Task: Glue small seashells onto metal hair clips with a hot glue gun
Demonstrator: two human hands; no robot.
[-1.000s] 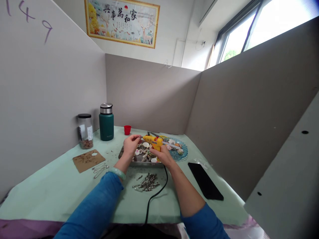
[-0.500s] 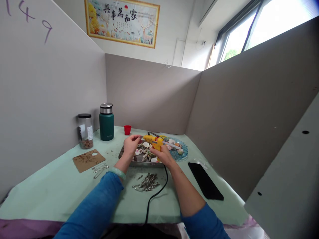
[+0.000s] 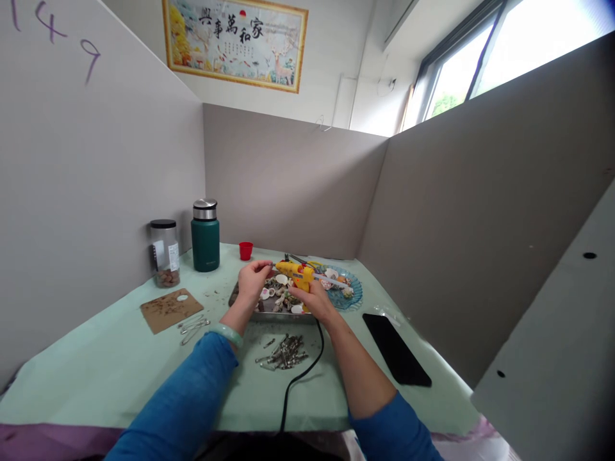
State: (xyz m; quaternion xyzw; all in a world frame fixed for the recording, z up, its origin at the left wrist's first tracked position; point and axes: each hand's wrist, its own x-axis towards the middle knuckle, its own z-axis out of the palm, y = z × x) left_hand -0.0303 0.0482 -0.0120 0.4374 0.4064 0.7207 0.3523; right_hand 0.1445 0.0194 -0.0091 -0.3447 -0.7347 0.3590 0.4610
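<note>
Poster (image 3: 235,45) above and behind the metal tray (image 3: 281,317) reads 家和萬事興, right to left; purple "149" on the partition (image 3: 96,192) left of tray. Jar (image 3: 164,256) label, same side: too small to read. Yellow plastic glue gun (image 3: 294,273), whitish stick out its rear, is over the tray, blocking some shells (image 3: 282,280). Right hand (image 3: 314,299): fingers wrapped on grip. Left hand (image 3: 252,280): fingertips pinching something tiny at nozzle, can't tell what. Slim metal pins (image 3: 287,352) heaped in front of tray, black cord (image 3: 288,387) alongside. Scalloped translucent blue dish (image 3: 354,294) right of tray.
</note>
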